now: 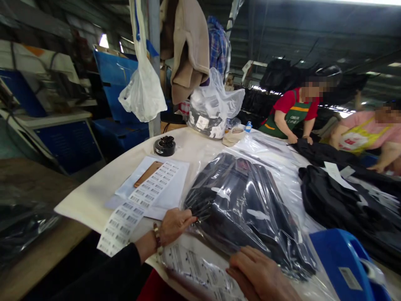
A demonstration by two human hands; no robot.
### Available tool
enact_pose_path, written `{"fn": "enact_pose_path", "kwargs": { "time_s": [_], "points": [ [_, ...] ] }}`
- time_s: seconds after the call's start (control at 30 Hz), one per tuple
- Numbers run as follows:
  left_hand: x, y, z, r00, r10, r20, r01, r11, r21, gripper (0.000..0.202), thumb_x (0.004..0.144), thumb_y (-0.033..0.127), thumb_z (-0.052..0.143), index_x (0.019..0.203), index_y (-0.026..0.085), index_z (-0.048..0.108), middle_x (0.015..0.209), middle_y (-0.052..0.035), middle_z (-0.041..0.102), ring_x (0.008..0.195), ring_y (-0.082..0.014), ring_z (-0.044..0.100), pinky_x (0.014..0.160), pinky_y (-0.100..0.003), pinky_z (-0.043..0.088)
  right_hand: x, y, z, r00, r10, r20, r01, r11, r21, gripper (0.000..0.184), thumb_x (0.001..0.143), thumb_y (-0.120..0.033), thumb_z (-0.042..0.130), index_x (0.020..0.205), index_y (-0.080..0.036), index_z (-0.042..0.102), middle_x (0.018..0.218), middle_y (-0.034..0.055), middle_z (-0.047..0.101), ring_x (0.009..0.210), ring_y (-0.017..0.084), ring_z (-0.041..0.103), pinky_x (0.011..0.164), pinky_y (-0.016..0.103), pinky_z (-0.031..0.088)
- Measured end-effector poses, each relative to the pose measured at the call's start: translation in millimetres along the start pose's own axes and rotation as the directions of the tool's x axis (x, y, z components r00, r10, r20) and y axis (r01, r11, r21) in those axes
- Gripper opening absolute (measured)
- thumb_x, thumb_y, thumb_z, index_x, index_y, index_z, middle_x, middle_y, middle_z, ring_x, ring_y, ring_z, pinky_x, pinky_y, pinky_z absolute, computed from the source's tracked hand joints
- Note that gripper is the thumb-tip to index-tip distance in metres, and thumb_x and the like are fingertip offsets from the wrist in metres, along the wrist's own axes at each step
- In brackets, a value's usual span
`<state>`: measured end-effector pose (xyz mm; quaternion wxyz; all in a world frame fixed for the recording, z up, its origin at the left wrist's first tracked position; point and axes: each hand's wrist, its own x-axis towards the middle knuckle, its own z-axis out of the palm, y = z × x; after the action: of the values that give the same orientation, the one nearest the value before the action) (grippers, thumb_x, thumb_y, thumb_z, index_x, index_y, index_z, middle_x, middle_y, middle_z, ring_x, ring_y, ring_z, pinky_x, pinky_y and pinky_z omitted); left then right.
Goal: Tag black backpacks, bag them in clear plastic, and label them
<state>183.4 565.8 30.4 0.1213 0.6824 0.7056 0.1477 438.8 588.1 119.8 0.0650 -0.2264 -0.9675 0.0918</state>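
Observation:
A black fabric item (pixel 241 200) with white lettering lies flat inside a clear plastic bag (pixel 275 246) on the table. My left hand (pixel 176 225) pinches the left edge of that bag between thumb and fingers. At its near edge, my right hand (pixel 255 269) is curled closed over the plastic; its fingertips are partly hidden. A loose flap of the bag with printed text (pixel 197 267) hangs at the table's near edge between the hands. Just beyond my left hand lies a strip of barcode labels (pixel 150 188), on white sheets with a brown phone (pixel 147 174).
A roll of black tape (pixel 164 146) sits farther back on the white table (pixel 90 196). A blue plastic jug (pixel 347 263) stands close on the right, near piled black items (pixel 332 209). Two co-workers handle black fabric across the table. A white plastic bag (pixel 145 94) hangs from a post.

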Motion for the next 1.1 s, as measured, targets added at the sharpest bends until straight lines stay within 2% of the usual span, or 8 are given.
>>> {"fn": "enact_pose_path", "kwargs": {
  "time_s": [0.1,0.23,0.5,0.6,0.73,0.87,1.0,1.1],
  "points": [
    [2,-2,1.1,1.000,0.010,0.020,-0.010,1.000,-0.004,0.040,0.092,0.046,0.030,0.069,0.021,0.052,0.065,0.0020,0.059,0.065,-0.0156,0.053,0.058,-0.025,0.031,58,-16,5,0.998,0.064,0.029,-0.062,0.994,-0.088,0.018,0.088,-0.017,0.044,0.073,-0.021,0.053,0.074,0.0005,0.061,0.071,0.015,0.057,0.062,0.026,0.040],
    [4,-5,5.0,0.999,0.024,0.039,-0.023,1.000,-0.015,0.044,0.092,0.049,0.025,0.072,0.021,0.053,0.068,0.0023,0.061,0.064,-0.0146,0.053,0.060,-0.024,0.032,91,-12,25,0.985,0.161,0.054,-0.142,0.955,-0.262,0.017,0.087,-0.017,0.046,0.075,-0.019,0.057,0.074,0.0037,0.064,0.074,0.019,0.060,0.064,0.028,0.038],
    [4,-5,2.3,0.996,0.041,0.083,-0.039,0.999,-0.018,0.043,0.093,0.046,0.024,0.075,0.021,0.054,0.071,0.0008,0.063,0.067,-0.0174,0.056,0.058,-0.027,0.030,101,-25,30,0.882,0.471,0.015,-0.450,0.850,-0.274,0.020,0.086,-0.020,0.046,0.073,-0.017,0.060,0.073,0.0088,0.069,0.069,0.022,0.066,0.057,0.029,0.039],
    [3,-2,-3.7,0.992,0.006,0.127,-0.005,1.000,-0.012,0.039,0.093,0.041,0.027,0.074,0.021,0.055,0.071,0.0004,0.063,0.070,-0.0179,0.057,0.059,-0.026,0.030,102,-23,28,0.837,0.544,-0.067,-0.544,0.810,-0.222,0.009,0.081,-0.024,0.055,0.078,-0.017,0.059,0.074,0.0089,0.069,0.070,0.023,0.066,0.058,0.029,0.040],
    [3,2,-8.9,0.980,-0.065,0.186,0.068,0.998,-0.013,0.034,0.093,0.036,0.029,0.075,0.021,0.054,0.076,0.0011,0.064,0.076,-0.0169,0.057,0.064,-0.025,0.033,98,-4,22,0.743,0.649,-0.164,-0.668,0.736,-0.112,0.037,0.065,-0.041,0.073,0.085,-0.016,0.056,0.070,0.0080,0.069,0.069,0.028,0.065,0.058,0.032,0.042],
    [4,0,-2.8,0.981,-0.100,0.166,0.106,0.994,-0.026,0.033,0.091,0.034,0.025,0.073,0.022,0.050,0.075,0.0001,0.062,0.078,-0.0165,0.057,0.067,-0.025,0.035,83,3,41,0.782,0.497,-0.376,-0.548,0.835,-0.037,0.012,0.073,-0.026,0.064,0.075,-0.019,0.054,0.068,0.0025,0.065,0.067,0.022,0.062,0.058,0.030,0.041],
    [3,-4,5.4,0.990,-0.063,0.125,0.077,0.990,-0.115,0.035,0.086,0.034,0.017,0.073,0.024,0.048,0.075,-0.0017,0.061,0.075,-0.0178,0.058,0.070,-0.028,0.039,62,-2,73,0.779,0.098,-0.619,-0.236,0.961,-0.145,0.012,0.076,-0.012,0.051,0.082,-0.022,0.056,0.082,0.0004,0.066,0.072,0.018,0.058,0.067,0.031,0.041],
    [1,-7,-1.2,0.994,-0.086,0.070,0.102,0.957,-0.271,0.035,0.082,0.039,0.015,0.073,0.025,0.046,0.072,-0.0014,0.060,0.070,-0.0179,0.058,0.069,-0.029,0.042,23,15,68,0.765,0.082,-0.639,-0.200,0.973,-0.115,0.010,0.077,-0.020,0.057,0.085,-0.025,0.059,0.090,-0.0032,0.067,0.080,0.017,0.059,0.073,0.030,0.042]
  ]
}}
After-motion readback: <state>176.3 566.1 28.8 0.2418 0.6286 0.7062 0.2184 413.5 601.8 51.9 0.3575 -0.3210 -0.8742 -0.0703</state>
